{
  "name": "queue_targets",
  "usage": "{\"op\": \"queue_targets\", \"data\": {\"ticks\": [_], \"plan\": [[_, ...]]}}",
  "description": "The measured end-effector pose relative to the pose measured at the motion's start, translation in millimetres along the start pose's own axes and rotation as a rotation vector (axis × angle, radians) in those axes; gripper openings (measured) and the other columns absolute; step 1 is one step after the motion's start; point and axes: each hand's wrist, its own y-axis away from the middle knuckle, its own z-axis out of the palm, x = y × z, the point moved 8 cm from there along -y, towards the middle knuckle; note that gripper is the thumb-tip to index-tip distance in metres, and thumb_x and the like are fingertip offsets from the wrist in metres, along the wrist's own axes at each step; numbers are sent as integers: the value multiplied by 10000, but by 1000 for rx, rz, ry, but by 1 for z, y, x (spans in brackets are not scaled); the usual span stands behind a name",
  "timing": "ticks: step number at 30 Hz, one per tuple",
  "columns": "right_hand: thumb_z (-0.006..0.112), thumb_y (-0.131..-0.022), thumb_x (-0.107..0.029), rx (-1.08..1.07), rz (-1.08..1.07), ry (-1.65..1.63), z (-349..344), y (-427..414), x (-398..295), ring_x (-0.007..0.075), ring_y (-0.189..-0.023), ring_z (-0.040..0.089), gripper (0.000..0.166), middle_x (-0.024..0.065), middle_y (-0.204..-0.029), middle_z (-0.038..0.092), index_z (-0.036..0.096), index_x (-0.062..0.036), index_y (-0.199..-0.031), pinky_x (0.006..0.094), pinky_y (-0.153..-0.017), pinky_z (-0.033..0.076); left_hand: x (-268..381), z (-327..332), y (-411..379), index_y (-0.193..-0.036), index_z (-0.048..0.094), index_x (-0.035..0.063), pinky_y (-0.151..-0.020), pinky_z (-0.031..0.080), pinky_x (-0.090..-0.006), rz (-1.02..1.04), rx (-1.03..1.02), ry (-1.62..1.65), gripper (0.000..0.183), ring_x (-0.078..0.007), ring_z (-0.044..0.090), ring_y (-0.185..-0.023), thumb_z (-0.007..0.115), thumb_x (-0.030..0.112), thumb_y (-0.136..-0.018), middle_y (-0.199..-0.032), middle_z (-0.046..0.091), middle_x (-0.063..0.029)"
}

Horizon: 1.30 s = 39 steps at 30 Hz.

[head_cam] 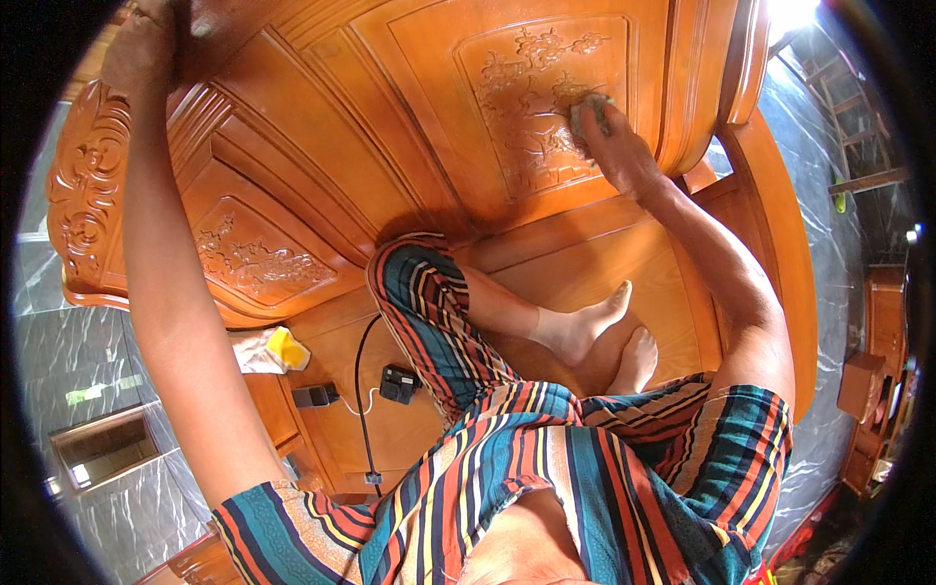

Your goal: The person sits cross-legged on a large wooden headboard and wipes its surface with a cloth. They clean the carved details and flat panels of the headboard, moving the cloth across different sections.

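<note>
My right hand (621, 150) grips a crumpled greyish cloth (589, 121) against the carved floral panel (537, 117) of a glossy wooden bench backrest. Raised at the upper left, my left hand (142, 47) is by the top of the backrest, above its scrolled carved edge (88, 175); its fingers are dark and partly cut off, so I cannot tell whether they hold the wood. A second carved floral panel (256, 252) lies between my left forearm and my knee.
On the wooden seat (431, 439) are a black adapter (314, 395), a small black device (399, 384) and a black cable (361, 365). A white and yellow cloth or bag (274, 351) lies near the backrest. My folded legs rest on the seat, beside the curved armrest (790, 256).
</note>
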Motion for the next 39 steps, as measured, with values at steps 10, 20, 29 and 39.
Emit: {"op": "queue_targets", "data": {"ticks": [10, 20, 29, 39], "plan": [[549, -709, -23, -213, -270, -105, 65, 50, 2, 361, -926, 532, 561, 221, -1070, 406, 357, -58, -1236, 379, -722, 536, -13, 11, -3, -884, 682, 63, -684, 500, -475, -148, 12, 104, 735, -385, 638, -831, 231, 643, -875, -849, 660, -204], [570, -727, -133, -182, -483, 208, 49, 49, -27, 263, -928, 528, 446, 132, -1042, 450, 448, -101, -1155, 299, -707, 535, 62, -76, 20, -903, 647, 65, -613, 515, -434, -115, 20, -87, 414, -323, 653, -746, 500, 442, -816, -831, 661, -161], [508, -783, -21, 195, -115, -79, -41, -53, -21, 401, -1010, 518, 407, 198, -1101, 465, 439, -78, -1180, 416, -760, 518, 65, -106, 27, -903, 632, 53, -630, 515, -451, -125, 54, 4, 339, -344, 647, -735, 550, 368, -810, -819, 657, -162], [535, -719, -9, -132, -295, -35, 12, -3, -27, 398, -1015, 505, 463, 227, -1110, 447, 431, -46, -1169, 409, -824, 495, 71, -111, 31, -906, 601, 30, -547, 503, -451, 14, 158, -122, 339, -332, 635, -644, 540, 349, -812, -736, 638, -163]]}}
